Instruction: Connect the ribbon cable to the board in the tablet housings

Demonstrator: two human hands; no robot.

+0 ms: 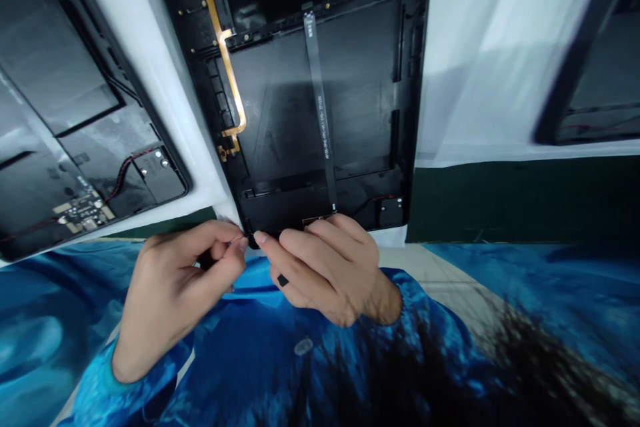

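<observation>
A black tablet rear housing [310, 100] lies open in front of me, with a thin black ribbon cable [317, 103] running down its middle and an orange flex cable [230, 73] along its left side. My left hand [183, 287] pinches the housing's lower left corner, though the fingertips hide the exact spot. My right hand [325, 273] lies over the lower edge, its fingers on the housing near the ribbon cable's lower end. Its index fingertip nearly meets my left fingertips. A small black piece [283, 280] sits on a finger of my right hand.
Another opened tablet housing [85, 113] with a small circuit board [83, 211] and red-black wires lies to the left. A third housing [595, 73] shows at the right. White sheeting [500, 53] and a dark green mat [520, 200] lie beneath. My blue patterned sleeves fill the bottom.
</observation>
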